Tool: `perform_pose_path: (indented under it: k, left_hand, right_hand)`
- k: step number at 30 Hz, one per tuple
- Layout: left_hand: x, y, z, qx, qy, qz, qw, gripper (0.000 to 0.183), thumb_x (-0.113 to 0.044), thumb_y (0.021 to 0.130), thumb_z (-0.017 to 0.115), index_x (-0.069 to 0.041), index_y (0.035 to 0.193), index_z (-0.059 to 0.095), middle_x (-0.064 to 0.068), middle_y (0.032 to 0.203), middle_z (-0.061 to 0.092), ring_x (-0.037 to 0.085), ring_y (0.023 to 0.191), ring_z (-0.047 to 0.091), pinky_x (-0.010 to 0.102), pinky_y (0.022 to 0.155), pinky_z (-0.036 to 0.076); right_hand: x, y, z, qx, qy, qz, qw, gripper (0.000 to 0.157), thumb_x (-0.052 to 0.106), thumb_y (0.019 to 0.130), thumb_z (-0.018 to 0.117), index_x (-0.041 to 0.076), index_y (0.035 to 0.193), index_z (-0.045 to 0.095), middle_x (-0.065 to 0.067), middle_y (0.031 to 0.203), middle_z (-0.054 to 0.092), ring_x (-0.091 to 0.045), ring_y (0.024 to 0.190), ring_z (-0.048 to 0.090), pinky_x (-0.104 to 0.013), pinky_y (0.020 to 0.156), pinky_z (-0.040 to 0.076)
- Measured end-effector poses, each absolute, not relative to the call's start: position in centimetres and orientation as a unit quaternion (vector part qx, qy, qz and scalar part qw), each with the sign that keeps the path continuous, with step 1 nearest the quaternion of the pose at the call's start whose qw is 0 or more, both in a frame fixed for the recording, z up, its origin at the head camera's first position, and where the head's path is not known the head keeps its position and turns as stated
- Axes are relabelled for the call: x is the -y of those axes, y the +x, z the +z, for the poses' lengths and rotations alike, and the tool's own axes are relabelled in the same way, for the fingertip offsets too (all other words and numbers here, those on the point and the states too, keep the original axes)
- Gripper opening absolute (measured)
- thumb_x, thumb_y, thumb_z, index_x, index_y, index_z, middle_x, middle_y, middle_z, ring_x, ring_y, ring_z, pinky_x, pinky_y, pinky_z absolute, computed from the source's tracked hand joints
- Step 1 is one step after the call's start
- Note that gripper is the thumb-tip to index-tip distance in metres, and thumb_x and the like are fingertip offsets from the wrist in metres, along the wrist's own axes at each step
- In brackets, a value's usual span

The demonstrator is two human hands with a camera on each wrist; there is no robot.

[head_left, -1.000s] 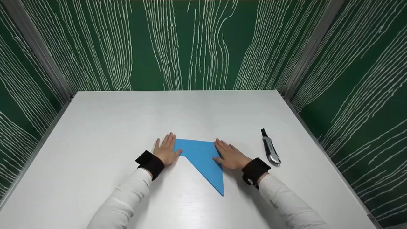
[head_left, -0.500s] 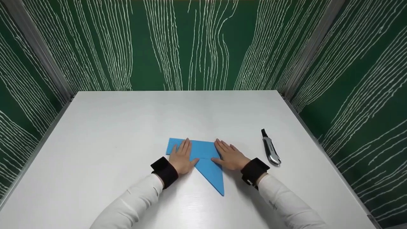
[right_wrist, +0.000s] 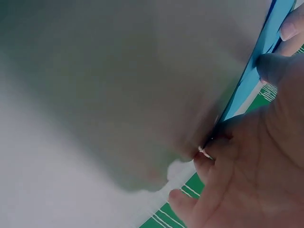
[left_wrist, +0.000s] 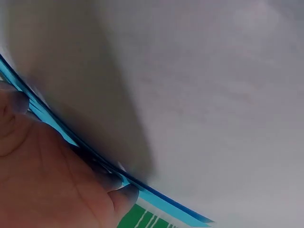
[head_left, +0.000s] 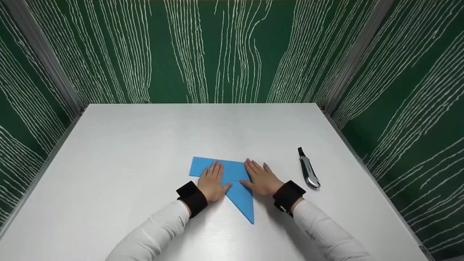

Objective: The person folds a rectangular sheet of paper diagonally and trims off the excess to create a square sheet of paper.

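Observation:
A folded sheet of blue paper [head_left: 234,170] lies on the white table, with a straight strip reaching left and a pointed flap toward the person. My left hand [head_left: 213,183] rests flat across its middle, fingers straight and thumb spread to the right. On the paper's right edge lies my right hand [head_left: 262,179], fingers extended, its thumb near the left thumb. The left wrist view shows the palm [left_wrist: 52,175] low over the paper's thin edge [left_wrist: 175,204]. From the right wrist, the fingers of the right hand [right_wrist: 256,152] meet the paper [right_wrist: 249,85] at its edge.
A grey and black utility knife [head_left: 309,170] lies on the table [head_left: 137,145] to the right of the right hand. Green walls with white wavy lines [head_left: 232,54] enclose the back and sides, with grey metal posts [head_left: 348,54] at the corners.
My left hand has slid right from the paper's left end to its middle, uncovering the left strip. The right hand stays almost in place on the right edge. The knife has not moved.

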State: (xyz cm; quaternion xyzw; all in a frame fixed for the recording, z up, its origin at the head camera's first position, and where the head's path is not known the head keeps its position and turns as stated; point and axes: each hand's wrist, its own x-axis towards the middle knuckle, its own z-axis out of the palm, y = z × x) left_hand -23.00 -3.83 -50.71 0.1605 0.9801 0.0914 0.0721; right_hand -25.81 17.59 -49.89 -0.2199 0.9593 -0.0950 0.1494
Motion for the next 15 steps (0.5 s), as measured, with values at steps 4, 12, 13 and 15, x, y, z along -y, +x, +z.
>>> perform_pose_path:
  k: [4,12,13,15]
  left_hand:
    - [4.1,-23.7,-50.7,-0.980,0.153,0.102,0.081,0.075,-0.047,0.107,0.046,0.002,0.160,0.027,0.018,0.170,0.028,0.034,0.159,0.027,0.050,0.129,0.026]
    - [4.7,-24.9,-50.3,-0.975,0.138,0.144,0.099,0.076,-0.047,0.108,0.044,0.004,0.160,0.025,0.021,0.171,0.022,0.036,0.161,0.021,0.052,0.131,0.022]
    - [4.9,-25.1,-50.3,-0.975,0.133,0.150,0.098,0.076,-0.046,0.107,0.045,0.005,0.160,0.025,0.021,0.171,0.022,0.036,0.161,0.021,0.052,0.131,0.021]
    - [5.1,-25.6,-50.4,-0.975,0.123,0.156,0.099,0.077,-0.046,0.107,0.046,0.004,0.161,0.023,0.022,0.171,0.020,0.036,0.161,0.019,0.051,0.131,0.020]
  right_hand:
    - [-17.0,-25.3,-49.9,-0.963,-0.217,-0.079,0.139,0.079,0.049,0.108,0.043,-0.003,0.162,0.019,-0.018,0.173,0.017,-0.036,0.162,0.018,-0.063,0.130,0.011]
    - [-16.2,-23.8,-49.5,-0.964,-0.232,-0.056,0.121,0.079,0.050,0.108,0.044,-0.007,0.160,0.025,-0.023,0.170,0.022,-0.038,0.160,0.024,-0.062,0.129,0.015]
    - [-16.1,-23.6,-49.5,-0.962,-0.236,-0.055,0.122,0.080,0.050,0.107,0.043,-0.007,0.160,0.024,-0.023,0.170,0.022,-0.038,0.160,0.024,-0.061,0.129,0.015]
    - [-15.9,-23.1,-49.3,-0.960,-0.245,-0.061,0.122,0.080,0.050,0.107,0.044,-0.008,0.159,0.025,-0.023,0.170,0.023,-0.038,0.159,0.024,-0.062,0.129,0.016]
